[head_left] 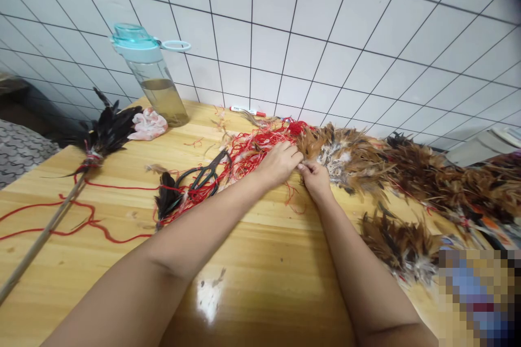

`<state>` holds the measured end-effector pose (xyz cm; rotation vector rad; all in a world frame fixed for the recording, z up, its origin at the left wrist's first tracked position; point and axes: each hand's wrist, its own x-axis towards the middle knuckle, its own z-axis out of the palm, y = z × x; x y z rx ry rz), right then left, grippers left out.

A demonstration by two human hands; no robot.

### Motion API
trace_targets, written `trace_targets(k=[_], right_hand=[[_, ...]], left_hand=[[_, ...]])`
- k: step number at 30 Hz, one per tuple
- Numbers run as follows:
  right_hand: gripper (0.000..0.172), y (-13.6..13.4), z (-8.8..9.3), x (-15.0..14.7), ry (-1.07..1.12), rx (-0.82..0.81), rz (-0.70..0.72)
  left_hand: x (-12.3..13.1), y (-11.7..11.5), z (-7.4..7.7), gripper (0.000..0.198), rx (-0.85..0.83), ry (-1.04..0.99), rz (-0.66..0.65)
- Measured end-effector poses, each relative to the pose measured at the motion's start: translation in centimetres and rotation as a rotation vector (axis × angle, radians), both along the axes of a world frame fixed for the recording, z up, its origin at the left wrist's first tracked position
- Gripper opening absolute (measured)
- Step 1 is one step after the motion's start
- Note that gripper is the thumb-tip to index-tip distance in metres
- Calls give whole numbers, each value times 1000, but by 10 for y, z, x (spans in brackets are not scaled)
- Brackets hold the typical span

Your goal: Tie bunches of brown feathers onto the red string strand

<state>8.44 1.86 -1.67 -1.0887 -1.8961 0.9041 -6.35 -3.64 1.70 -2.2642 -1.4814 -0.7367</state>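
Observation:
My left hand (277,164) grips a tangle of red string (256,152) where it meets a strip of brown feathers (345,160). Right beside it, my right hand (315,180) pinches the base of those feathers. Black-handled scissors (202,178) lie on the string to the left of my hands, near a small black feather bunch (166,196). Further left, a black feather duster (106,133) sits on a thin bamboo stick (44,236), with loose red yarn (81,222) beside it. More brown feathers (396,244) lie at the right.
The varnished wooden table (252,238) holds a water bottle (157,84), a pink cloth (148,124) and a red-capped marker (247,111) along a white tiled wall (252,38). A grey patterned fabric (20,152) lies beyond the left edge. A pixelated patch covers the bottom right.

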Motion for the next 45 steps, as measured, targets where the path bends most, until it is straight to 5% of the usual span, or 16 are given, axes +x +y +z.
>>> trace_targets(k=[7, 10, 16, 21, 26, 29, 38, 45], right_hand=[[32, -1, 1, -1, 212, -290, -130], [35, -2, 5, 0, 272, -327, -125], [35, -7, 8, -4, 184, -281, -11], [28, -7, 3, -4, 68, -111, 37], [25, -3, 4, -2, 37, -39, -3], [29, 0, 8, 1, 143, -120, -119], [42, 6, 11, 6, 311, -145, -282], [43, 7, 9, 8, 256, -83, -307]], left_hand=[[-4, -1, 6, 16, 107, -434, 122], [-5, 3, 3, 15, -37, -605, 108], [2, 7, 1, 15, -394, -924, -76], [2, 8, -2, 22, -501, -1030, -184], [3, 10, -6, 17, -470, -1127, -135], [7, 8, -5, 15, -429, -1054, -45], [26, -8, -9, 16, -377, -300, 25], [16, -2, -10, 12, -397, -378, 78]])
